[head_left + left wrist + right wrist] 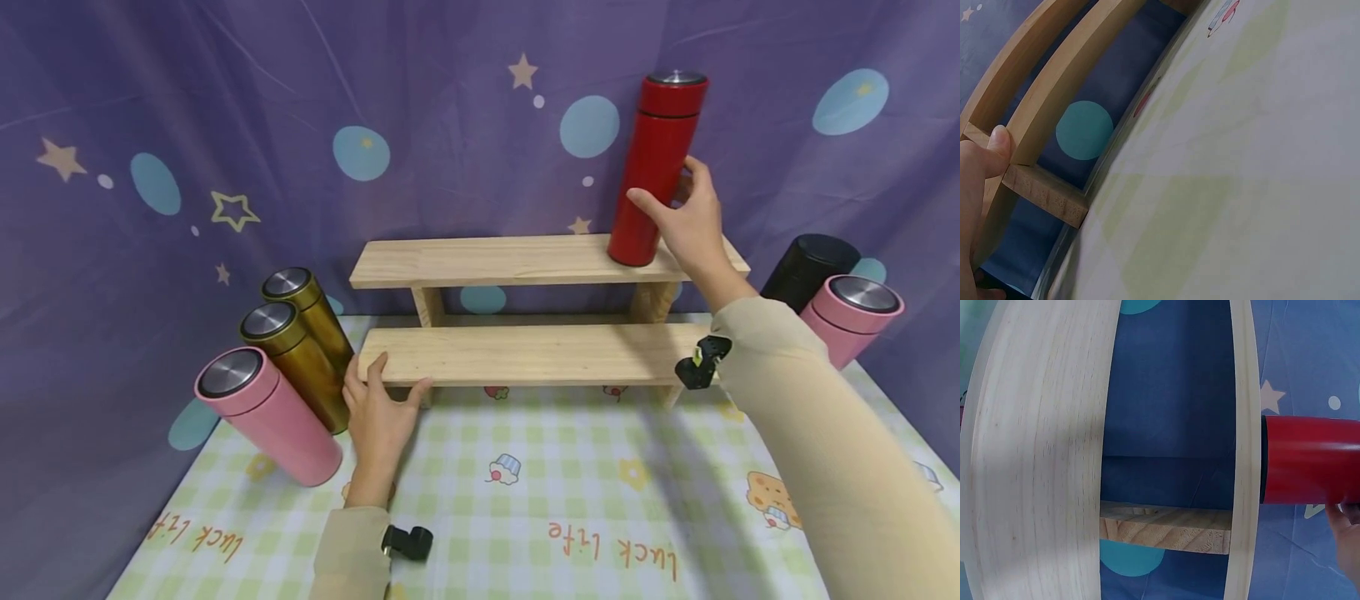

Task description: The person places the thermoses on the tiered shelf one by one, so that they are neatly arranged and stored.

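Observation:
A tall red thermos bottle (654, 167) with a steel-topped lid stands at the right end of the upper shelf (487, 257) of a two-step wooden rack. My right hand (696, 229) grips its lower half, thumb on the near side and fingers behind it. In the right wrist view the base of the red bottle (1310, 460) meets the upper board. With my left hand (381, 425) I hold the left end of the lower shelf (525, 354). The left wrist view shows that thumb (1000, 142) against the board's edge; the other fingers are mostly hidden.
Left of the rack stand two gold thermos bottles (315, 367) and a pink one (277, 417). To the right are a black bottle (806, 271) and another pink bottle (843, 321), partly behind my right sleeve. A purple patterned curtain (465, 75) hangs behind the checked tablecloth (570, 467).

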`<state>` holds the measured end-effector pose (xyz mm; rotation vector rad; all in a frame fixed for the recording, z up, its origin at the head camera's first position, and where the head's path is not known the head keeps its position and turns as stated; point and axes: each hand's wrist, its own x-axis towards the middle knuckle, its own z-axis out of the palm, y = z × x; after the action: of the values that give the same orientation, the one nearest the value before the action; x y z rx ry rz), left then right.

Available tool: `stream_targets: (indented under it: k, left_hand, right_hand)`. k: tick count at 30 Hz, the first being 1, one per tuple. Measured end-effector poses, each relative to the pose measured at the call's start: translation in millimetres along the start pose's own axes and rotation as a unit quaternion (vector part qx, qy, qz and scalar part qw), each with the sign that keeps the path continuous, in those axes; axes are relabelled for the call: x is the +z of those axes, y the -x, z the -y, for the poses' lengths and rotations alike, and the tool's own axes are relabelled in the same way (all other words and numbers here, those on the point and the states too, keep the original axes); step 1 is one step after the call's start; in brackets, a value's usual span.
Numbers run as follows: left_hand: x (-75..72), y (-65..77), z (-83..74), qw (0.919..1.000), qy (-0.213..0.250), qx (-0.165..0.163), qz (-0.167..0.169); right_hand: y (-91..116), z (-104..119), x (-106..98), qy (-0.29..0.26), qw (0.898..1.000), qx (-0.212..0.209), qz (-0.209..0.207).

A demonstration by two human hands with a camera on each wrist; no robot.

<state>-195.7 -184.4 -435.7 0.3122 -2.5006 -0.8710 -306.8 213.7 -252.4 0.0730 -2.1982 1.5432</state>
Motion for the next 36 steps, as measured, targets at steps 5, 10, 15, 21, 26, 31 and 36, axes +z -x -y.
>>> stream_targets:
  k: [5, 10, 15, 21, 26, 31, 36]
  left_hand:
    - [0.0, -0.3, 0.3, 1.0, -0.002, 0.0, 0.001]
    - [-0.2, 0.2, 0.6, 1.0, -0.002, -0.005, 0.005]
    - [-0.6, 0.9, -0.1, 1.0, -0.001, -0.006, 0.007]
    - [-2.1, 0.4, -0.1, 1.0, 0.003, 0.002, 0.0]
    - [-3.1, -0.5, -0.5, 1.0, 0.004, 0.002, 0.001]
    - [-2.7, -0.9, 0.2, 1.0, 0.004, 0.0, 0.003]
    - [-1.7, 0.1, 0.7, 1.0, 0.004, -0.001, 0.006]
  right_hand:
    - [2, -1, 1, -0.017, 1.0, 0.003, 0.004]
    - [6, -1, 0, -0.048, 0.999, 0.009, -0.007]
    - [16, -4, -7, -0.094, 0.995, 0.004, -0.029]
    - [35, -10, -19, -0.164, 0.985, -0.013, -0.051]
    - [56, -15, -28, -0.216, 0.974, -0.043, -0.054]
    - [82, -21, -36, -0.281, 0.953, -0.09, -0.064]
    - [107, -27, -44, -0.307, 0.942, -0.118, -0.057]
